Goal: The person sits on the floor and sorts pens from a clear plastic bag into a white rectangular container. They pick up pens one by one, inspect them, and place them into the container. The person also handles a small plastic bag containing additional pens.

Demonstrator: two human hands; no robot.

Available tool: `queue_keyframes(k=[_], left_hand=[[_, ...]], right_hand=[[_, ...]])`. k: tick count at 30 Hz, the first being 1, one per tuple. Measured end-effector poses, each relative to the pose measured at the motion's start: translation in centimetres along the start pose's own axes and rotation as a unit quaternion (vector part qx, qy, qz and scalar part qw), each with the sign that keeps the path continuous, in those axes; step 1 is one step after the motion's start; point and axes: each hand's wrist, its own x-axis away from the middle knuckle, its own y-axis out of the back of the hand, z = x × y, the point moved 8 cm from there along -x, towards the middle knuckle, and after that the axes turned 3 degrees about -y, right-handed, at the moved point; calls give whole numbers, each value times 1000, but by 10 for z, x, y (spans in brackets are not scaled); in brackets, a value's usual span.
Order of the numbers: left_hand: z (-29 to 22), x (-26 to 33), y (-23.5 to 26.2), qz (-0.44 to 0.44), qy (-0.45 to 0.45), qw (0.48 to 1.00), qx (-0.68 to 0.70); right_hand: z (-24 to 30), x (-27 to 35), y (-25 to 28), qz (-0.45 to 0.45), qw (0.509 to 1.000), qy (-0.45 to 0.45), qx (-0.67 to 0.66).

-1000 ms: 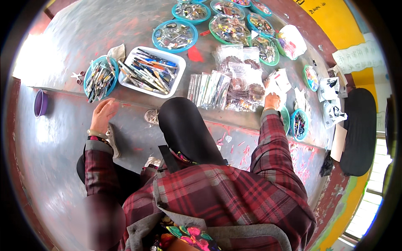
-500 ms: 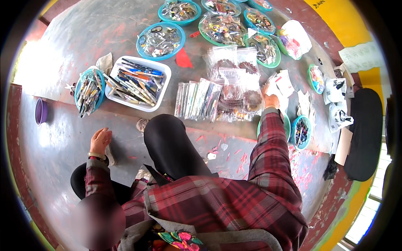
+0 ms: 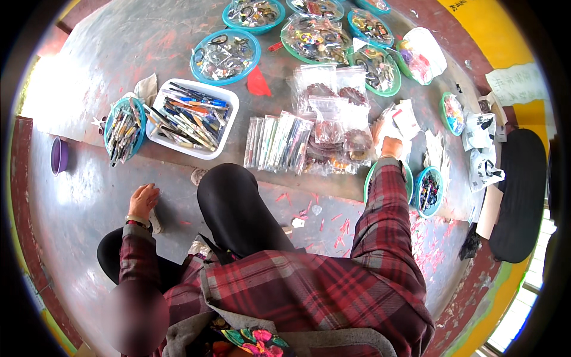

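My right hand [image 3: 391, 147] reaches to a pile of clear plastic bags and white paper [image 3: 407, 119], above the near green basin [image 3: 410, 185]. Its fingers look curled in; what they hold, if anything, is hidden. My left hand [image 3: 144, 201] hangs over the floor beside my knee, fingers loosely apart with nothing in them. Left of the right hand lie stacked clear bags of brown beaded rings [image 3: 358, 141]. Beside them stands a row of clear packets of pens [image 3: 276, 143]. A white tray [image 3: 233, 116] holds many loose pens, and a teal basket [image 3: 141, 138] holds more.
Teal basins [image 3: 254, 65] and green basins [image 3: 395, 86] of bagged small goods fill the far side. A blue basket [image 3: 429, 211] of dark small items stands right of my right arm. A purple bowl [image 3: 59, 156] sits far left. Red scraps [image 3: 342, 229] litter the floor.
My right hand has shifted slightly right and nearer over the bags and paper. My left hand has hardly moved. The whole view has shifted a little.
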Motion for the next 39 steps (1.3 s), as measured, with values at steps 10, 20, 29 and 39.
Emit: queue_keyframes(k=[10, 20, 29, 39], left_hand=[[-16, 9, -9, 26, -41, 999, -18], [-62, 40, -38, 89, -144, 986, -7], [-145, 97, -27, 156, -355, 922, 24], [-210, 129, 68, 30, -498, 854, 148]], right_hand=[[-83, 62, 24, -163, 612, -277, -723], [-5, 121, 226, -110, 373, -39, -921], [167, 232, 461, 74, 386, 280, -876], [325, 343, 557, 221, 281, 413, -838]])
